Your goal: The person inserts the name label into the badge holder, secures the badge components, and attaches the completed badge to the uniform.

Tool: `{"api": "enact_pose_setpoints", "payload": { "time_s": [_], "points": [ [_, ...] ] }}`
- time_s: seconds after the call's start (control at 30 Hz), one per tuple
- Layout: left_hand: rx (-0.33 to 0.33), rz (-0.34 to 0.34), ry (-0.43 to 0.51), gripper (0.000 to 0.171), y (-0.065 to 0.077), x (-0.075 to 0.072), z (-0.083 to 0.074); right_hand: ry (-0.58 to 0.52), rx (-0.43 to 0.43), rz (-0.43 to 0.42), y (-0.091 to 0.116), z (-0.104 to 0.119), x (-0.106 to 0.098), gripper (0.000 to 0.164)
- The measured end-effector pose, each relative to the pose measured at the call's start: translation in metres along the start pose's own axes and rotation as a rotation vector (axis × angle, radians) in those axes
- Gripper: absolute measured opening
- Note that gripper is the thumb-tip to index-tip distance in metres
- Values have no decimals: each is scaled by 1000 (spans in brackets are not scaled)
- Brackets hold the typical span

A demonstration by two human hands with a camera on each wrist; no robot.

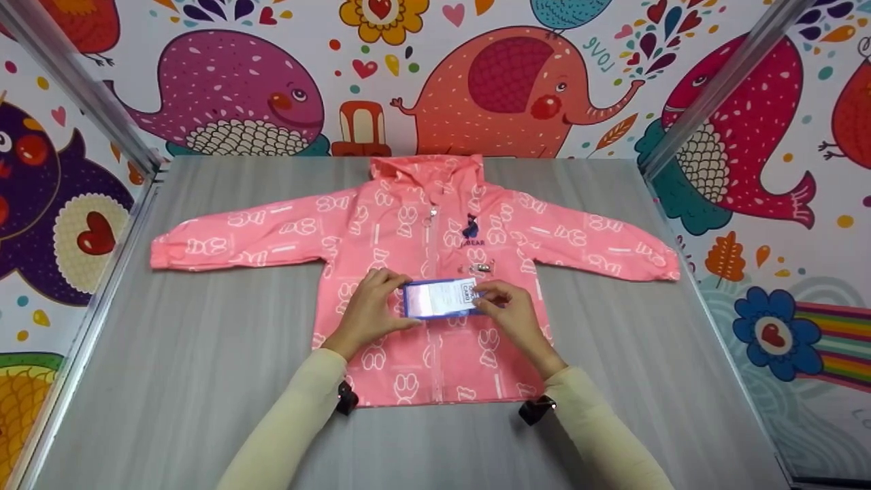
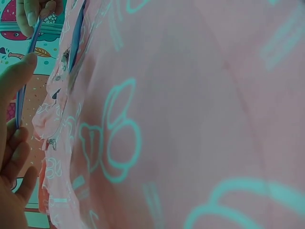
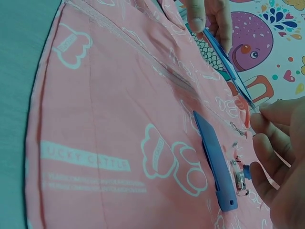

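Above the front of a pink hooded jacket (image 1: 381, 252), my left hand (image 1: 371, 306) grips a flat blue-edged card holder (image 1: 418, 300), thumb on the near edge and fingers on the far one. A white printed card (image 1: 452, 297) lies along the holder, overlapping it in the head view. My right hand (image 1: 510, 312) pinches the right end of that card between thumb and fingers. In the right wrist view, a separate blue flat piece (image 3: 214, 160) with a small slot lies on the jacket below the hands. Near it is a small metal clip (image 3: 240, 179).
The jacket lies face up, zipper closed, both sleeves (image 1: 252, 235) spread out, on a grey wood-grain table (image 1: 170, 354). Brightly printed panels (image 1: 258, 88) with cartoon animals stand behind and on both sides, with metal posts (image 1: 714, 88) at the corners.
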State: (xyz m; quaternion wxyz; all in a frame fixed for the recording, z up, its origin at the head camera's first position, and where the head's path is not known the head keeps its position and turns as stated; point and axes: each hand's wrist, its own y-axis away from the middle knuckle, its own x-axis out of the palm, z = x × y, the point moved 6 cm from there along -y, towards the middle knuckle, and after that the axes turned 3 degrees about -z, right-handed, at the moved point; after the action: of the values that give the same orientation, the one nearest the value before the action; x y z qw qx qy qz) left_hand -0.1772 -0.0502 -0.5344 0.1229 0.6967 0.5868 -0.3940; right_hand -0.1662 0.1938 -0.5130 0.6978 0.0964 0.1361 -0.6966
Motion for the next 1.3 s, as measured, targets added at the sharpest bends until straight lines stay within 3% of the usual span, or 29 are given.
{"api": "enact_pose_setpoints", "payload": {
  "time_s": [0.83,1.07,1.3],
  "points": [
    [10,-5,-12,73,-2,2,-7,10,-43,25,0,2,8,21],
    [14,-6,-18,72,-2,2,-8,32,-45,2,-9,-27,11,20],
    [32,-11,-26,71,-2,1,-10,53,-108,22,-9,-29,11,20]
  ]
}}
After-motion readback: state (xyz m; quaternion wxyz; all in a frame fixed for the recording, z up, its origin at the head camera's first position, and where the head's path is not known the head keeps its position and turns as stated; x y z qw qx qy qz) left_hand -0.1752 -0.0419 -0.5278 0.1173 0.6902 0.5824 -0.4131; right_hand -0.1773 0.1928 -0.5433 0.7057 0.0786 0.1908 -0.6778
